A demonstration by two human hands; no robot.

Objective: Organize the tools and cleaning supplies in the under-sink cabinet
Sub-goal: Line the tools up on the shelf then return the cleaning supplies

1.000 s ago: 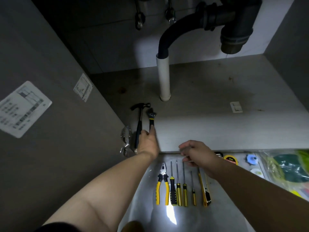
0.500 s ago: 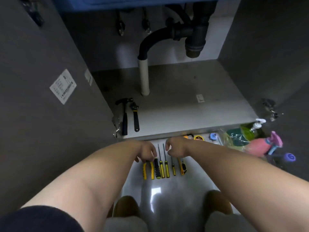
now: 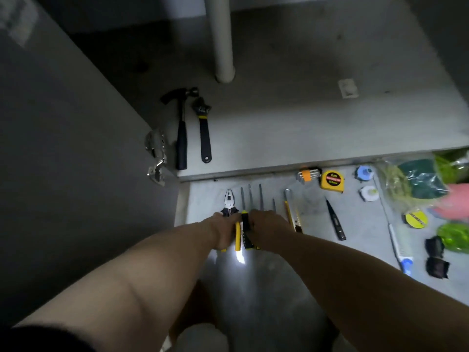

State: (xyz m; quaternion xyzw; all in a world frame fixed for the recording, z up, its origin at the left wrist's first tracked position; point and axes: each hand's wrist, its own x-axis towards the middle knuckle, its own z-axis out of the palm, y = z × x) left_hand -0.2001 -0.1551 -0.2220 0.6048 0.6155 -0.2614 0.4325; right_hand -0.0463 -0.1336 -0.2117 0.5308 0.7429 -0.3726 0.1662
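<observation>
Head view: nearest to us, two bare forearms reach forward over the shiny grey floor point(image 3: 253, 295), where a bright glare sits just behind the tools. The left hand point(image 3: 222, 233) lies over the left handle of the yellow-handled pliers point(image 3: 229, 205), and the right hand point(image 3: 269, 226) covers the handles of the screwdrivers point(image 3: 250, 196). We see both hands knuckles-up with the fingers hidden beneath, so we cannot tell whether either one is clenched on a handle or only resting on it. One yellow pliers handle and a black-and-yellow screwdriver handle show in the gap between the hands.

Just right of the right hand lies a yellow utility knife point(image 3: 291, 214), and further right a slim black pen-shaped tool point(image 3: 335, 219). Beyond these, near the cabinet's front edge, we find a hex key set point(image 3: 308, 175) beside a yellow tape measure point(image 3: 332, 181), then a blue roll point(image 3: 364, 173) and a white roll point(image 3: 369, 193). At the far right sits a clear bag of green sponges point(image 3: 418, 184), partly blurred.

Farther in, on the cabinet floor point(image 3: 304, 118), a hammer point(image 3: 181, 128) and an adjustable wrench point(image 3: 203, 128) lie side by side at the left, heads pointing inward, near the door hinge point(image 3: 156, 158). Behind them a white pipe point(image 3: 222, 39) stands upright.
</observation>
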